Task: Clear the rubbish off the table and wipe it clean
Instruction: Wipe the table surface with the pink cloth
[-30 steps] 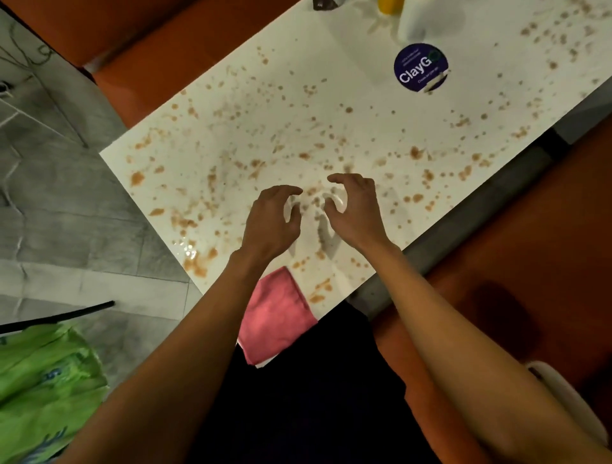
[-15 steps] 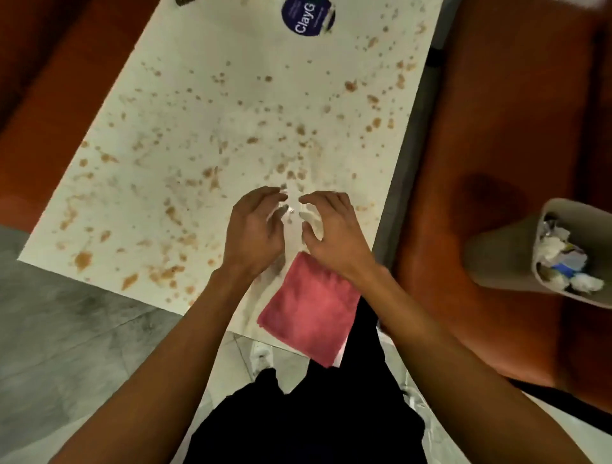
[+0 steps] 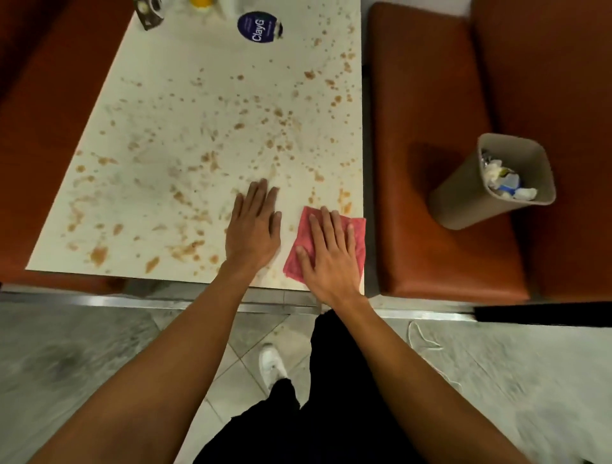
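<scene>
Four fingers [image 3: 326,225] and the thumb of the right hand [image 3: 331,255] are lying straight and spread, pressing flat on the pink cloth [image 3: 360,243], which is sitting at the near right corner of the table [image 3: 165,99]. Nothing is being pinched or gripped. The left hand [image 3: 253,228] is resting just beside the cloth, palm down on the bare top, its fingers [image 3: 258,195] straight and close together, apparently bracing.

Wiping looks to be the step in hand. Doing it well probably means keeping the whole palm bearing down so the cloth is not bunching. It also means working in overlapping strokes from this corner toward the far edge and the left edge, since brown stains [image 3: 99,255] are covering nearly the whole top. The thicker blotches along the near edge may need repeated passes.

The bracing hand is lying in the way of any stroke toward the left and would have to lift. At the far edge a round blue sticker [image 3: 258,28], a dark packet [image 3: 149,15] and something yellow [image 3: 200,3] are sitting; the last two may need clearing first. A beige bin [image 3: 463,195] holding crumpled rubbish [image 3: 506,182] is standing on the orange bench [image 3: 430,265] off the right edge, within reach.
</scene>
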A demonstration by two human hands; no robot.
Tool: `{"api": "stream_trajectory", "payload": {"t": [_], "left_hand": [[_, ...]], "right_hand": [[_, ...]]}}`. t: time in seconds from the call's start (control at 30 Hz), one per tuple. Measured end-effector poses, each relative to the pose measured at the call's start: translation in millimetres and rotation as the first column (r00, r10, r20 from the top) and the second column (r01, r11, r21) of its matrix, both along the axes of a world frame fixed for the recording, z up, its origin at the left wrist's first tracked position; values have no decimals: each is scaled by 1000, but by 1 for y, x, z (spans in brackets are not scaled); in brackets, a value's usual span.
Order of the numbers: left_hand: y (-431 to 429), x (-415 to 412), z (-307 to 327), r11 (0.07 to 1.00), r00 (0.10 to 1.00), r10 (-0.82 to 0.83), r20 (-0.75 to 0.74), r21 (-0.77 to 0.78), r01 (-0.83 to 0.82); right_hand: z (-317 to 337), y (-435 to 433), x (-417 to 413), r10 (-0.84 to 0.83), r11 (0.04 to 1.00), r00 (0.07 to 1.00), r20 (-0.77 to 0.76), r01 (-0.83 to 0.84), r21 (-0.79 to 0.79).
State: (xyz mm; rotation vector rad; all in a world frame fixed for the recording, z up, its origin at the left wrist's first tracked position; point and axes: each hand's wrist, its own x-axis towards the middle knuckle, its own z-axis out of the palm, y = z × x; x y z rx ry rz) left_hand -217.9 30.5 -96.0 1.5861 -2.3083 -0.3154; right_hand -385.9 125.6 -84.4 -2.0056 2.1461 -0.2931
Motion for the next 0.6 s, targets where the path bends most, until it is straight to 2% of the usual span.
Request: {"api": "stream_trajectory", "payload": {"t": [0.07, 0.27, 0.6], "left_hand": [[3, 1, 0, 1000, 1000, 2, 26, 0, -2], [3, 1, -1, 1000, 999, 20, 41, -2, -20], [4, -1, -2, 997, 997, 60, 39, 36, -61]], "right_hand": [[-2, 3, 4, -6, 1000, 998, -69, 8, 26], [1, 1, 6, -14, 998, 992, -126, 21, 56], [-2, -3, 1, 23, 996, 991, -135, -12, 84]]}}
